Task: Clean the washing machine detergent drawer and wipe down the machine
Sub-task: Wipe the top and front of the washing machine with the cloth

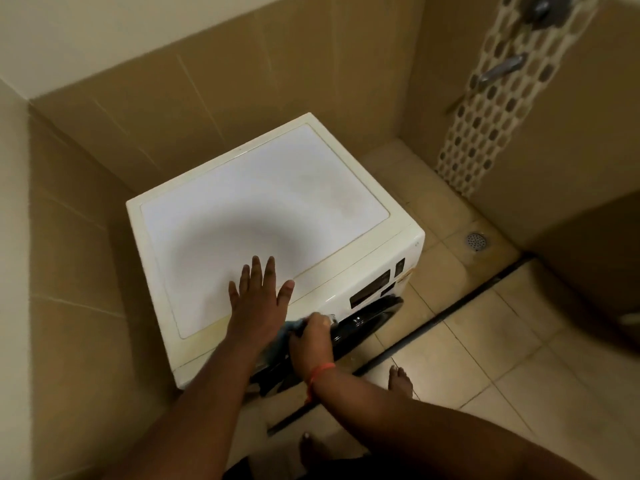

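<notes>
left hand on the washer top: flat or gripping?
Flat. The left hand lies palm-down on the washing machine top, fingers straight and spread, curled round nothing.

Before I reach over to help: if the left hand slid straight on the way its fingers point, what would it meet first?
The left hand lies flat on the washing machine top, fingers pointing toward the back. That way looks free across the top; the tiled wall behind probably comes first.

Dim, warm indoor light tints the beige tiled walls [180,109]. A soft round shadow pools on the white washing machine top [263,216], whose far end shines pale. Wide-angle distortion bends the edges; the whole frame is slightly blurred, corners darkest.
</notes>
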The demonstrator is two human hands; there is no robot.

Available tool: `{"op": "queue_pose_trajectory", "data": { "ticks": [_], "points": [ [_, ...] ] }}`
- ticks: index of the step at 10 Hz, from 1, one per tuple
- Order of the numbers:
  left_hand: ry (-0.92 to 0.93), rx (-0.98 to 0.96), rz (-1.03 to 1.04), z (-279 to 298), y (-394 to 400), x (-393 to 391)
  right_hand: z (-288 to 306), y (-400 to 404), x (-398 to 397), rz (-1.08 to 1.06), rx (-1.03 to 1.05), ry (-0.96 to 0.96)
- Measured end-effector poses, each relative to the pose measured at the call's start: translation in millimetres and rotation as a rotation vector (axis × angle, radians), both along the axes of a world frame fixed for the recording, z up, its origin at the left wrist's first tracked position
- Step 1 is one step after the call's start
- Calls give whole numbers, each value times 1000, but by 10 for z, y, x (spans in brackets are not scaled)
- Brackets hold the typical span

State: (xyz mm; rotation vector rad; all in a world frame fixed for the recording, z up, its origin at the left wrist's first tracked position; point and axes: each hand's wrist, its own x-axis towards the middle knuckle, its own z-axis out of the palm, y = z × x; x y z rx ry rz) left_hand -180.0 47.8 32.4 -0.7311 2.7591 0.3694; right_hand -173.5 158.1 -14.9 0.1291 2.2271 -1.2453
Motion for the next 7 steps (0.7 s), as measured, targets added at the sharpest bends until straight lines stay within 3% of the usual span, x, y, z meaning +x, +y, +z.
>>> {"op": "queue_pose_trajectory", "data": {
  "ticks": [2,4,6,7],
  "points": [
    [56,-31,-149,47,-224,347,-278,-313,296,-235,12,-232],
    [38,-54,-196,1,-487,605,-386,-146,295,-424,-163,-509],
    [84,-39,-247,-36,-505,520,-359,381,138,-638,-203,-368],
    [122,-1,-263,-45,-437,428,-278,583,-16,-848,-208,-193]
  ]
}}
